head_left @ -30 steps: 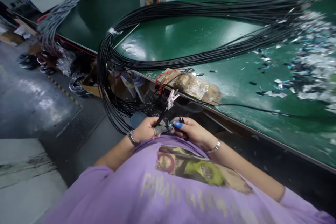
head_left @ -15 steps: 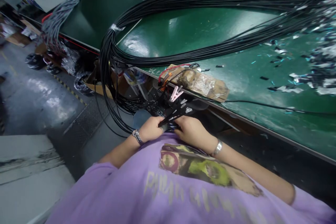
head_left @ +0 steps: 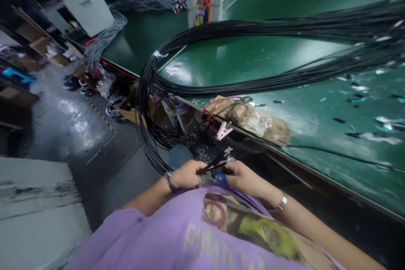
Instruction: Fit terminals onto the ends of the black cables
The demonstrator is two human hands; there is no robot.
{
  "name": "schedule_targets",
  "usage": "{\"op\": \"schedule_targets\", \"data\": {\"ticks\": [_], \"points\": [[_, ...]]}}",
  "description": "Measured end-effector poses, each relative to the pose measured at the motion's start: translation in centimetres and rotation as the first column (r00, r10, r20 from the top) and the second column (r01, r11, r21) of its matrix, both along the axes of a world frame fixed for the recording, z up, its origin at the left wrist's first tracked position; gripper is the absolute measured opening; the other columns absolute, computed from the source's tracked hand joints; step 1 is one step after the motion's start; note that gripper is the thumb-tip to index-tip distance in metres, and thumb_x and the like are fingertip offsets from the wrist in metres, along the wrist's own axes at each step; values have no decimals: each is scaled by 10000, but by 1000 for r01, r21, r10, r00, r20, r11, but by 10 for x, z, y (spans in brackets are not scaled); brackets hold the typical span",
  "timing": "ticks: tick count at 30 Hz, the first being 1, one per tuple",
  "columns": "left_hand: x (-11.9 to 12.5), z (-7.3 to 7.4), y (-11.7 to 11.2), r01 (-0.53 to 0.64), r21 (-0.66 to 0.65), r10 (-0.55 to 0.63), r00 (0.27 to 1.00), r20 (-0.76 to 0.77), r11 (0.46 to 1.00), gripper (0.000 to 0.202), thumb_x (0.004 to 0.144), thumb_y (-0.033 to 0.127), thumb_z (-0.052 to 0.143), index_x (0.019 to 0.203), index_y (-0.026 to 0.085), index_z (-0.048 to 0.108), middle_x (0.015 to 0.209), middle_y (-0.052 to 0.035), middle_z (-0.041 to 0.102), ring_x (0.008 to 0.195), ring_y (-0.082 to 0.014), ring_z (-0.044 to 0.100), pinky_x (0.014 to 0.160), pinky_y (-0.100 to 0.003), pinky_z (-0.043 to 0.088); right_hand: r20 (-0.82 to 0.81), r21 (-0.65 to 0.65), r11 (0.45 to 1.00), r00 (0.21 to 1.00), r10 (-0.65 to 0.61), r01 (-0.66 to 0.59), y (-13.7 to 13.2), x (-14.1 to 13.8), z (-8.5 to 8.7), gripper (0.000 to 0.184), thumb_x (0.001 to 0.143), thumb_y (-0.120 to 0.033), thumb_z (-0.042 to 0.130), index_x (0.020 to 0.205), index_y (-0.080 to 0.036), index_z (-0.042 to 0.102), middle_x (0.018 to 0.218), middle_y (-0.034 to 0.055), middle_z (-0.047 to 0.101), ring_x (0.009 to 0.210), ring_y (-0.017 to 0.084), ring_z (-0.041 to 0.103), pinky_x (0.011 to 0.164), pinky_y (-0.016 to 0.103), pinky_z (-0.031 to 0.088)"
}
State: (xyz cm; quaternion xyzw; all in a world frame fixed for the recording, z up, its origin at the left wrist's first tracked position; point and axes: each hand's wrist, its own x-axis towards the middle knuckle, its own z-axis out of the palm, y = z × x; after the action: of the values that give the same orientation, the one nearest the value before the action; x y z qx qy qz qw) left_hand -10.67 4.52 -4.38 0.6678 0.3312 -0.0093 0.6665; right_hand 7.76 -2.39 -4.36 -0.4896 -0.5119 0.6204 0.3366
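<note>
My left hand [head_left: 189, 174] is closed around a small bunch of black cables [head_left: 215, 162] in front of my waist. Light-coloured tips [head_left: 228, 152] show at the bunch's upper right end. On the other side, my right hand [head_left: 245, 178] has its fingers curled at the same cables, in what looks like a pinch. Something blue [head_left: 221, 178] is at its thumb; blur hides what it is. The cables trail left behind my left wrist, up to a large black cable coil [head_left: 146, 86] hanging over the table edge.
The green table [head_left: 202, 61] carries the long cable bundle, a taped cardboard piece [head_left: 253, 119] and scattered scraps [head_left: 376, 137]. A pink clip [head_left: 224, 130] hangs at its edge. Below are a bluish round container [head_left: 179, 157] and a cardboard box [head_left: 131, 112]. A white surface [head_left: 38, 202] stands left.
The camera view has tilted up, so the scene sits lower. My right fingers have shifted along the cable ends, and the blue thing at the thumb now shows more plainly. My left hand keeps its hold.
</note>
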Motion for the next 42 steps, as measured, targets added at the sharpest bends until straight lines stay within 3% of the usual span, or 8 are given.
{"op": "schedule_targets", "data": {"ticks": [5, 9, 13, 18, 22, 28, 32, 42], "points": [[3, -12, 10, -8, -310, 16, 1000, 25, 951, 457, 570, 520, 760, 676, 102, 612, 449, 29, 484, 394, -69, 417, 424, -204, 357, -460, -220, 974, 886, -63, -45, 4, -2, -12, 438, 606, -542, 744, 629, -166, 520, 502, -54, 455, 410, 43, 263, 398, 191, 219], [14, -5, 10, -24, 184, 50, 989, -140, 983, 190, 733, 317, 640, 754, 128, 639, 573, -5, 581, 540, -117, 523, 535, -222, 418, 197, 122, 993, 980, -29, 5, 11, 3, -10, 144, 737, -296, 625, 670, -170, 601, 650, 43, 606, 566, 147, 508, 544, 265, 421], [22, 16, 0, 109, 540, 64, 954, -291, 835, 133, 696, 124, 559, 788, 142, 653, 729, -60, 653, 692, -172, 581, 631, -249, 431, 665, 358, 929, 725, -181, -97, 16, 4, 0, 194, 720, -74, 468, 710, -146, 648, 799, 140, 666, 745, 230, 583, 738, 373, 457], [13, 22, 0, -76, 111, 82, 995, -50, 991, 224, 748, 355, 639, 710, 141, 584, 520, 19, 519, 485, -98, 477, 496, -214, 389, 98, 79, 997, 995, 13, -21, 14, 3, 14, 246, 726, -394, 631, 630, -176, 572, 635, 38, 597, 544, 140, 484, 537, 273, 418], [6, 9, 7, -27, -250, 57, 992, 115, 968, 505, 570, 584, 744, 597, 128, 529, 425, 51, 429, 376, -52, 365, 410, -205, 324, -404, -179, 984, 911, -80, 7, 9, -5, 17, 485, 563, -592, 755, 600, -186, 494, 485, -62, 431, 426, 59, 277, 418, 208, 250], [7, 27, 3, -137, -113, 150, 982, 115, 984, 489, 484, 521, 806, 594, 111, 563, 544, 56, 521, 540, -43, 431, 563, -178, 400, -166, -105, 993, 986, 33, -51, 12, 11, 11, 403, 606, -515, 775, 668, -155, 605, 666, -1, 576, 615, 118, 475, 591, 256, 410], [-10, 46, 5, -208, -125, 220, 971, 93, 970, 492, 530, 534, 779, 530, 131, 496, 448, 67, 444, 433, -32, 373, 443, -165, 340, -63, -110, 962, 964, -258, 251, 10, 29, 3, 473, 568, -599, 755, 638, -179, 550, 572, -25, 520, 528, 98, 412, 492, 240, 343], [-12, 31, 0, -262, -134, 264, 965, -4, 956, 470, 592, 548, 743, 615, 136, 519, 417, 73, 440, 337, -25, 346, 346, -155, 272, -188, -283, 937, 946, -264, 206, 6, -1, 31, 533, 501, -631, 774, 653, -175, 545, 572, -40, 524, 471, 51, 336, 438, 217, 229]]}}
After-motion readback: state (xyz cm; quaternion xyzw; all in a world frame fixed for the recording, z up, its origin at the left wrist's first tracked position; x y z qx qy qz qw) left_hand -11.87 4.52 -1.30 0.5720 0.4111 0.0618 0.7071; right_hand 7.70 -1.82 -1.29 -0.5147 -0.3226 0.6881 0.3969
